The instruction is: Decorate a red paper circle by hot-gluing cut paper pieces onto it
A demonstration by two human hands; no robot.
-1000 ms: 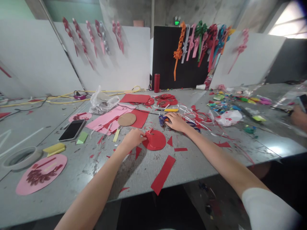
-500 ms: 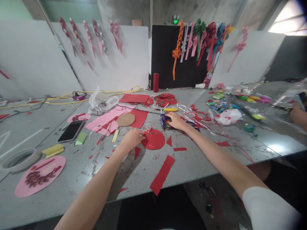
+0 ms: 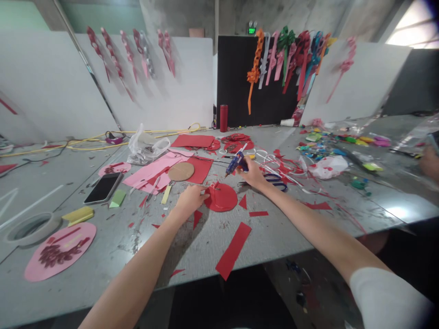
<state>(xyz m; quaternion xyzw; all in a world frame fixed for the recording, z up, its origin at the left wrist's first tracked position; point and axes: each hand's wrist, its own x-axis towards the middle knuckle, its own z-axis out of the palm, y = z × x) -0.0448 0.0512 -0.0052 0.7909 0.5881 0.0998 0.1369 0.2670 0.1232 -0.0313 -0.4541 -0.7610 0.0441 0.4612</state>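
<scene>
Your two hands are over one table (image 3: 267, 235). Your right hand (image 3: 253, 171) holds one glue gun (image 3: 235, 163): the fingers are closed around its handle, and the nozzle points down and to the left, apart from the red disc (image 3: 224, 199). This disc lies flat in front of you, between the hands. Your left hand (image 3: 191, 199) is at its left edge with fingers bent and narrow; I cannot tell if they pinch the edge or only touch it.

Beside the disc there are two triangles (image 3: 243, 202), one on each side, and one short bar (image 3: 258, 213). One red strip (image 3: 233, 250) reaches the table's front edge. One pair of scissors (image 3: 276, 182) lies beside your right wrist, partly hidden by it, with tangled ribbons (image 3: 288, 164) behind.

Beyond your left hand lies one cardboard disc (image 3: 181, 171). More to the left are one phone (image 3: 103, 188), two pink discs (image 3: 66, 251), one tape roll (image 3: 32, 230) and one plastic bag (image 3: 144, 146). One bottle (image 3: 223, 119) stands upright at the back.
</scene>
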